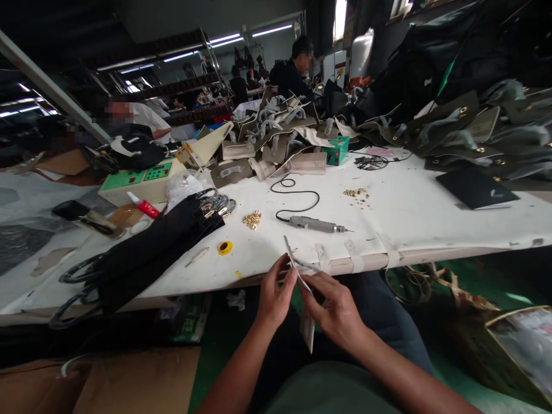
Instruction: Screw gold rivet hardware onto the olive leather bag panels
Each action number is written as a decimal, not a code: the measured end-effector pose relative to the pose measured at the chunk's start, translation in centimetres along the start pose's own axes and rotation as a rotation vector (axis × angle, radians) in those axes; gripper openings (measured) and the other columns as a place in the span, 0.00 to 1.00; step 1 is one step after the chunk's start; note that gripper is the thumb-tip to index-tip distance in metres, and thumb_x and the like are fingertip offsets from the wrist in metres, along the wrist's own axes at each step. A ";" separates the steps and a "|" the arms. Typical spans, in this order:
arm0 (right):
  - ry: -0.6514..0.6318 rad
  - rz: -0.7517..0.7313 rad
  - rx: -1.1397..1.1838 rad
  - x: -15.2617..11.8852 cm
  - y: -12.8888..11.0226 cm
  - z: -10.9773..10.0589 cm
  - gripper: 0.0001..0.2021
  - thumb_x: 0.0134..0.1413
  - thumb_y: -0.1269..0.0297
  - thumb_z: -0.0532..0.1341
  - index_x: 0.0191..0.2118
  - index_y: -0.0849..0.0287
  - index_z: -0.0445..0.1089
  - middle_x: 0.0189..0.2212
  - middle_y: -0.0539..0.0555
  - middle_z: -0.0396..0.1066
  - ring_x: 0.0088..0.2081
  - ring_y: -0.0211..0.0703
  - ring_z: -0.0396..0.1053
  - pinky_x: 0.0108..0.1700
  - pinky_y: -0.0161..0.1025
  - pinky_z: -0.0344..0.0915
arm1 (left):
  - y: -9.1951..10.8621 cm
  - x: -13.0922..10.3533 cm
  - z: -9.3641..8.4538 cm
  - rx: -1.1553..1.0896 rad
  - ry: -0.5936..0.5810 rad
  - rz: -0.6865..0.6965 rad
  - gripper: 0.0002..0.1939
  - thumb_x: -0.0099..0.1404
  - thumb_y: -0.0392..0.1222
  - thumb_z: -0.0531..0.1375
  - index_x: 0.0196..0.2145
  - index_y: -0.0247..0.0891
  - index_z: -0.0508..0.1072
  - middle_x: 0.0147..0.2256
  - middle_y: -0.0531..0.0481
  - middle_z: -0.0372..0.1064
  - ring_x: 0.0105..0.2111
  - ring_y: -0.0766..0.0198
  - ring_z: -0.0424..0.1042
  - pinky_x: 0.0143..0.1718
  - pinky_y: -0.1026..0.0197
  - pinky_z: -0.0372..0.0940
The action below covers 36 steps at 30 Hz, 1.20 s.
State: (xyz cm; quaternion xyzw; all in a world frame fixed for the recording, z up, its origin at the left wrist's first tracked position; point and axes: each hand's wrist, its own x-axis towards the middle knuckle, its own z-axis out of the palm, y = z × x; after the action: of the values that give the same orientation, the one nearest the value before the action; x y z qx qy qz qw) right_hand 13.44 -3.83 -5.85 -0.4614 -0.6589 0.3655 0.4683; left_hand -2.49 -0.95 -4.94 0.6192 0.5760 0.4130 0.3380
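Over my lap, just off the table's front edge, both hands grip a thin pale panel (307, 330), seen nearly edge-on. My left hand (276, 293) pinches it from the left between thumb and fingers. On the other side my right hand (334, 302) is closed round it, with its fingertips partly hidden. A small gold-coloured fitting shows near the panel's upper end. Beyond my hands an electric screwdriver (317, 224) lies on the table, its bit pointing right. Left of it sits a small heap of gold-coloured hardware (252, 219).
A yellow tape roll (225, 248) and black straps (159, 247) lie to the left. Olive bag pieces (280, 123) pile up at the back, beside a green power box (336, 150). More small hardware (357, 194) and a black folder (476, 188) lie right on the white table (405, 221).
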 end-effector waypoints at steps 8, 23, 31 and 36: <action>-0.239 -0.282 -0.102 1.2 -5.3 -1.3 0.13 0.62 0.70 0.63 0.51 0.53 0.76 0.40 0.56 0.77 0.37 0.44 0.76 0.38 0.37 0.73 | 2.2 -1.3 -0.7 -0.571 0.255 -0.367 0.21 0.69 0.57 0.63 0.51 0.40 0.80 0.54 0.44 0.78 0.59 0.52 0.72 0.62 0.54 0.63; -0.127 -0.305 -0.035 10.2 -2.3 -5.5 0.03 0.64 0.64 0.66 0.39 0.56 0.79 0.34 0.54 0.77 0.35 0.43 0.75 0.37 0.39 0.70 | 3.8 -0.4 -0.5 -0.712 0.074 -0.365 0.27 0.66 0.54 0.66 0.58 0.40 0.76 0.59 0.44 0.74 0.66 0.49 0.65 0.67 0.52 0.60; -0.005 -0.263 -0.079 9.9 -2.7 -5.2 0.06 0.64 0.63 0.66 0.36 0.56 0.78 0.32 0.53 0.78 0.34 0.43 0.75 0.38 0.39 0.70 | 4.2 -0.4 -0.2 -0.706 0.057 -0.332 0.25 0.68 0.53 0.65 0.59 0.41 0.75 0.58 0.44 0.76 0.64 0.50 0.67 0.68 0.51 0.58; -0.101 -0.159 0.042 10.1 -3.1 -6.4 0.09 0.63 0.58 0.67 0.36 0.57 0.80 0.32 0.53 0.79 0.35 0.44 0.76 0.40 0.40 0.70 | 4.7 0.0 -0.1 -0.839 0.020 -0.361 0.25 0.67 0.50 0.66 0.59 0.40 0.75 0.58 0.44 0.75 0.64 0.49 0.68 0.67 0.51 0.60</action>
State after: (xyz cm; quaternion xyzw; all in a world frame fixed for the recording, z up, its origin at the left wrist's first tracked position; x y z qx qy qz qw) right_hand 17.33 5.11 1.63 -0.3786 -0.7084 0.3639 0.4716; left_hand -0.53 -1.48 -0.76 0.3144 0.4609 0.5510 0.6206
